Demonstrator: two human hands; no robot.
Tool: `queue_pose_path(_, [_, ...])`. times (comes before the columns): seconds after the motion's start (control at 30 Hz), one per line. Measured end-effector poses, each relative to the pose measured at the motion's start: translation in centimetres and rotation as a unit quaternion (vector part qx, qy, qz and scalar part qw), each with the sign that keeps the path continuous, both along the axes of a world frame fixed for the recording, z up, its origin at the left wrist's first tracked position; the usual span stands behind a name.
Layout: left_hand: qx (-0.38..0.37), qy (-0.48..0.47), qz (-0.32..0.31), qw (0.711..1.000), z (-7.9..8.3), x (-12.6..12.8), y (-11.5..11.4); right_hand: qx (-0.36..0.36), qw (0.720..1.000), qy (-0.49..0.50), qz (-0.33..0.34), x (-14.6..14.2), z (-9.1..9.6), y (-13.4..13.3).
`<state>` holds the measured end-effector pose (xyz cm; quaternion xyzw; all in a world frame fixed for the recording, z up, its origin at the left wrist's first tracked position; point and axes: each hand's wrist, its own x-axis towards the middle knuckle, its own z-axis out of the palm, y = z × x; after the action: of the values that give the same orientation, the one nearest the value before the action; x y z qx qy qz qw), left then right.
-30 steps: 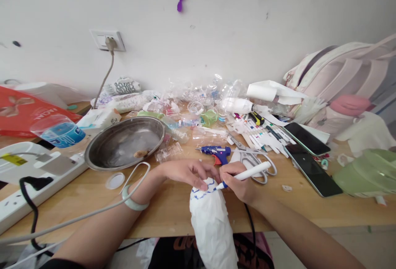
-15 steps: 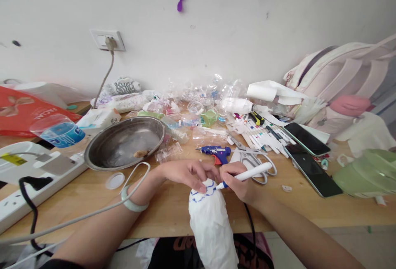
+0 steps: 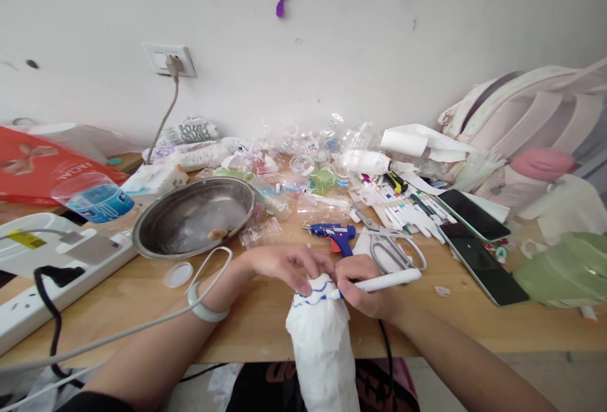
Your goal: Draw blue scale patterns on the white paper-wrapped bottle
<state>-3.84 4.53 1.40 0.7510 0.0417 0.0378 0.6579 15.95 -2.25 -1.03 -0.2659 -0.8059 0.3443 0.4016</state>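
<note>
A white paper-wrapped form (image 3: 320, 349), shaped like a bottle, leans from my lap over the table's front edge. Wavy blue lines run around its far end. My left hand (image 3: 289, 266) is closed over that end, thumb on the top and the other fingers partly hidden behind it. In my right hand (image 3: 363, 285) is a white marker (image 3: 389, 280) with a blue tip section, held nearly flat, its tip at the blue lines. Just beyond my hands lie a blue glue gun (image 3: 333, 235) and grey-handled scissors (image 3: 393, 248).
On the left are a metal basin (image 3: 147, 225), a power strip (image 3: 28, 304) and a white cable crossing my left forearm. Several markers (image 3: 398, 213), two phones (image 3: 484, 263) and a green container (image 3: 564, 270) lie to the right. Clear plastic pieces (image 3: 322, 206) spread behind.
The marker has tipped lower, its back end sinking, and its tip has shifted slightly along the blue line. The paper-wrapped form has turned a little, its near end swinging left.
</note>
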Motion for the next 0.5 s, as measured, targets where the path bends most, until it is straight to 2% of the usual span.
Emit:
queue_pose_path(0.2, [-0.015, -0.004, 0.026, 1.000, -0.69, 0.31, -0.16, -0.003, 1.000, -0.009, 0.008, -0.03, -0.04, 0.08])
queue_pose_path(0.5, [-0.033, -0.011, 0.026, 0.999, -0.69, 0.46, -0.18, -0.020, 1.000, -0.012, 0.017, 0.24, -0.36, 0.25])
